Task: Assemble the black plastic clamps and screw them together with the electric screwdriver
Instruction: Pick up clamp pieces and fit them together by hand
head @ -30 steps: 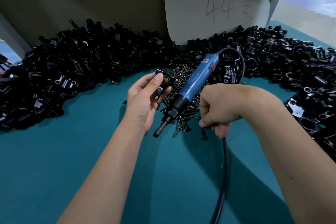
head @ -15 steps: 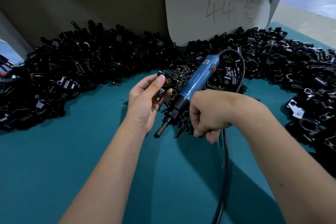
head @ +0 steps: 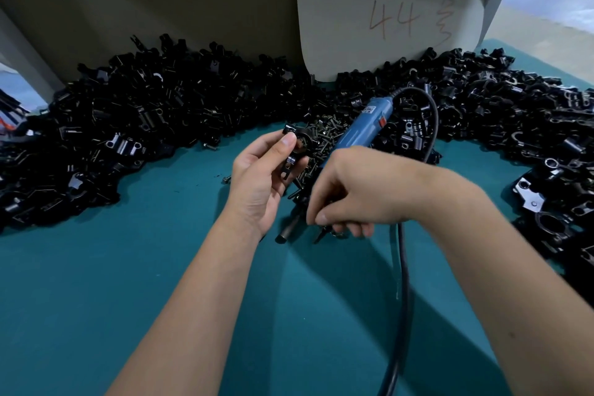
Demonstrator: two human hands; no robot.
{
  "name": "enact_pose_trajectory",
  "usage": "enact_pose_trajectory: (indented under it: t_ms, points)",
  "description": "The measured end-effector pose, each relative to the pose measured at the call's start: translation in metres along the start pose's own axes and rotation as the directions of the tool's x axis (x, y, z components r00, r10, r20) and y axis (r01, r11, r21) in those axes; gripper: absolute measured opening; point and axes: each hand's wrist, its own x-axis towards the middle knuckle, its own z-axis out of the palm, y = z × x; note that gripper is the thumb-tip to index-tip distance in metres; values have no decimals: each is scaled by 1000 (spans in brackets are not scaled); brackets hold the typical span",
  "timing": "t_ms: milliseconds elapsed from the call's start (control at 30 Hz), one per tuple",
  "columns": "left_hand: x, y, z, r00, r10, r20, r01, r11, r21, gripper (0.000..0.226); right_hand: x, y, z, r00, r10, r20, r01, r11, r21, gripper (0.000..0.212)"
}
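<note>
A teal table [head: 96, 315] carries heaped black clamp parts [head: 144, 119]. The blue electric screwdriver [head: 360, 128] lies under the right hand [head: 353, 193] — fingers curled down, seemingly pinching a screw [head: 321, 235]. The left hand [head: 260, 177] pinches a black clamp [head: 297, 145] between thumb and fingertips.

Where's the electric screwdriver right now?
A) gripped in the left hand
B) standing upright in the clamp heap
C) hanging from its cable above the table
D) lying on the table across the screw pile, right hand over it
D: the blue electric screwdriver lies across the screw pile, the right hand reaching over it to the screws, while the left hand holds a black clamp.
</note>
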Motion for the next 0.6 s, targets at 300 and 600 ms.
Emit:
enact_pose_trajectory:
  t_ms: [300,600]
  points:
    - [-1,2,0,1000,-4,-14,4,1000,-12,7,5,-1,14,989,144,28,-138,976,-166,12]
    - [-2,3,0,1000,-17,7,17,999,-28,7,-4,-3,-4,995,18,-102,-12,998,58,8]
